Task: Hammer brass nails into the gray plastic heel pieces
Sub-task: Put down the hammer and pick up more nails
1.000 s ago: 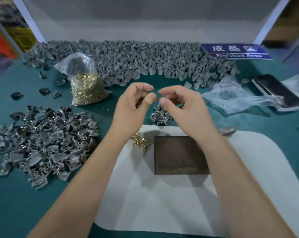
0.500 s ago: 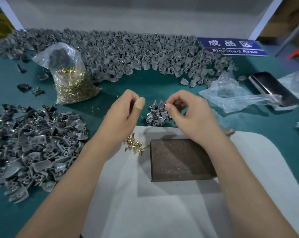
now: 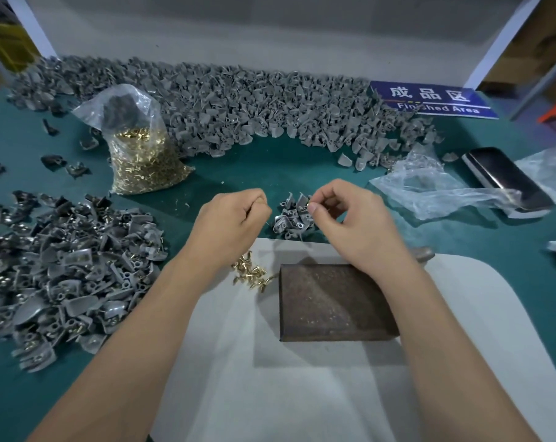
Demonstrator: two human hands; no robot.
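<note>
1. Bench (image 3: 244, 161): green-topped, carrying all stock. Against a second ago the hands have come down from mid-air to its surface, so picking looks to be resuming.
2. Far-edge heap of gray heel pieces (image 3: 238, 103): runs along the far edge up to the blue sign (image 3: 436, 102) at the far right corner. Unchanged.
3. White mat (image 3: 302, 378): lies at the near edge, under the forearms. Unchanged.
4. Left-edge pile of heel pieces (image 3: 63, 275): many show brass, so likely already nailed. Unchanged.
5. Dark block (image 3: 334, 301): sits on the mat; its top is bare, so no piece is staged for striking.
6. Bag of brass nails (image 3: 142, 154): stands toward the far left. Untouched.
7. Left hand (image 3: 235, 218): lowered and drawn away from the right hand; grip curled tight. Whether it holds a nail cannot be told.
8. Right hand (image 3: 353, 218): lowered to the small cluster; grip is thumb and forefinger pinched together at the cluster's right side. Contents too small to tell.
9. Small cluster of heel pieces (image 3: 292, 215): just past the mat's far edge, between the hands. Judged the next source of a piece.
10. Loose brass nails (image 3: 251, 274): on the mat, just left of the block, below the left wrist. No hammer can be clearly made out.
</note>
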